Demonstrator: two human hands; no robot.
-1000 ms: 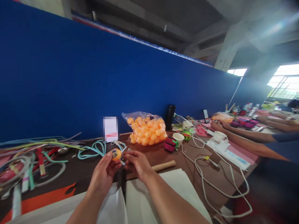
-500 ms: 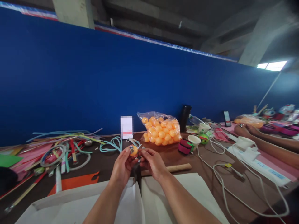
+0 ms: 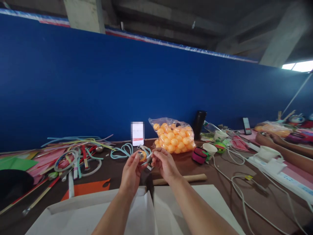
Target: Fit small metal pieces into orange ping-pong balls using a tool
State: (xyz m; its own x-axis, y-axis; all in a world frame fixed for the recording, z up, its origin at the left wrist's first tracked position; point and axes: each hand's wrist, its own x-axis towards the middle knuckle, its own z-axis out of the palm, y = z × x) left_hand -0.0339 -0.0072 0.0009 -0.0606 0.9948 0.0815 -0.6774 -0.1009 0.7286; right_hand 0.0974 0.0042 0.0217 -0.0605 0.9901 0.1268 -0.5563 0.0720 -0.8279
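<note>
My left hand [image 3: 131, 174] is closed around a small orange ball [image 3: 141, 156], like a table tennis ball, with a dark mark or patch on the side facing me. Close beside it on the right, my right hand [image 3: 166, 164] has its thumb and fingers pinched together. What they pinch is too small to make out; a thin pale strip shows between the two hands. Behind my hands, a clear plastic bag [image 3: 174, 137] full of orange balls rests on the brown table [image 3: 210, 199]. Below them lie white sheets or open box flaps [image 3: 186, 204].
Light-blue tubing [image 3: 122, 150] and a propped phone [image 3: 138, 134] are behind my hands. A wooden stick [image 3: 193, 178] lies right of centre. Tubes and paper pile up at left. A black bottle [image 3: 200, 124], paper cup [image 3: 209, 149], white cables [image 3: 234, 187] and another person's arms [image 3: 286, 150] are at right.
The camera view has swung slightly left. My right hand has drawn a little away from the ball, which has turned so its dark patch shows more. The ball stays in my left hand.
</note>
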